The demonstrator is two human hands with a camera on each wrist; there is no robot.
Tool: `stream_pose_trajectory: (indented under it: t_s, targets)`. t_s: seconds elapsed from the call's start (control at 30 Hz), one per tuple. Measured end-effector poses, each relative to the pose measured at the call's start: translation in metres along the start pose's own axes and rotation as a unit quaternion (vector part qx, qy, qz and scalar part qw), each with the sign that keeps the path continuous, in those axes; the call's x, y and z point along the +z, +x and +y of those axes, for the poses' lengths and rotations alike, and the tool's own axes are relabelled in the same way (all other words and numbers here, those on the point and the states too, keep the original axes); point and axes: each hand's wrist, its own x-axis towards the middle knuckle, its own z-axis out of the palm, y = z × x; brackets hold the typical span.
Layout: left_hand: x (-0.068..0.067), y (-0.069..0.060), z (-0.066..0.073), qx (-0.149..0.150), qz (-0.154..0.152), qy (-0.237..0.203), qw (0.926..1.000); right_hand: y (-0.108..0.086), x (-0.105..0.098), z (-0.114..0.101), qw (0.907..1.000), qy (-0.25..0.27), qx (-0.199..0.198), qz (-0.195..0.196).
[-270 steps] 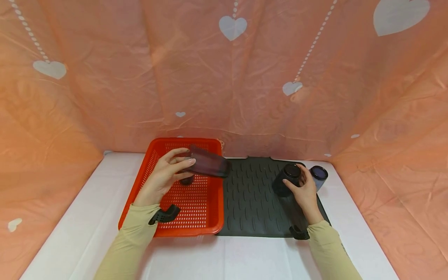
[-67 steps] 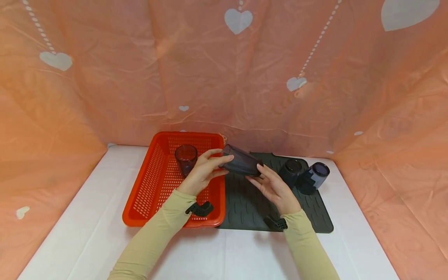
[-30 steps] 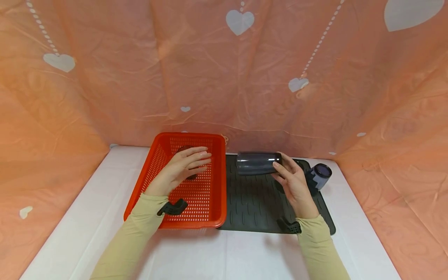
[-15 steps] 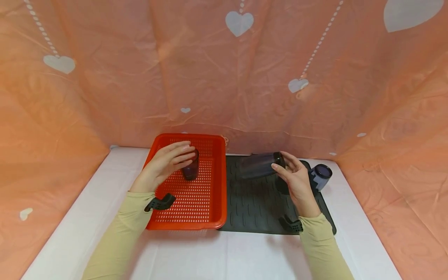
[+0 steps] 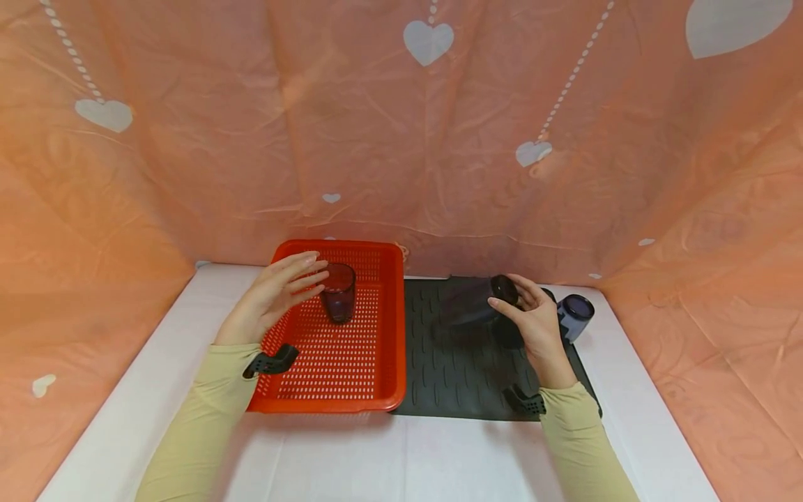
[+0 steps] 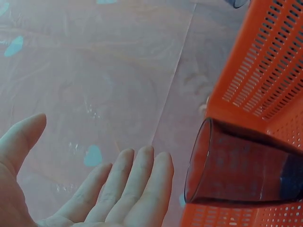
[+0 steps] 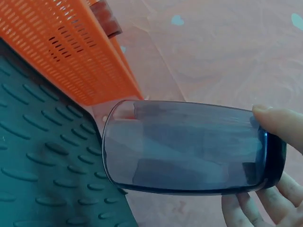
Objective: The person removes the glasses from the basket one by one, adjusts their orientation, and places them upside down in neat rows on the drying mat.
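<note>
My right hand [image 5: 538, 328] grips a dark tinted drinking glass [image 5: 470, 303] around its base, over the black ridged mat [image 5: 439, 376]. The glass is tilted, its mouth facing left and downward; the right wrist view shows the thumb and fingers at the thick base. My left hand [image 5: 270, 296] hovers over the left side of the orange basket [image 5: 394, 397], fingers extended, holding nothing. Close to its fingertips, another tinted glass [image 5: 339, 300] stands mouth-up inside the basket. In the left wrist view, that glass [image 6: 236, 165] is apart from the fingers.
At the mat's right edge, a bluish glass [image 5: 576, 317] stands upside down. Another dark glass [image 5: 509, 335] on the mat is partly hidden behind the held glass and right hand. A white cloth [image 5: 351, 460] covers the table, and a pink-orange sheet [image 5: 376, 139] hangs behind it.
Both hands held the glass 2.2 s ago; the left let go and has drawn left over the basket. The right hand carried the glass right, then tilted its mouth downward.
</note>
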Motion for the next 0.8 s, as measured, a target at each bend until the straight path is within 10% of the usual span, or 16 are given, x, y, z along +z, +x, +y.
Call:
stream_pose_trajectory:
  t_s: [0.8]
  targets:
    - [-0.023,-0.002,0.004,-0.012,0.031,-0.017,0.9993,-0.001,0.009,0.016,0.9938,-0.076,-0.079,0.02]
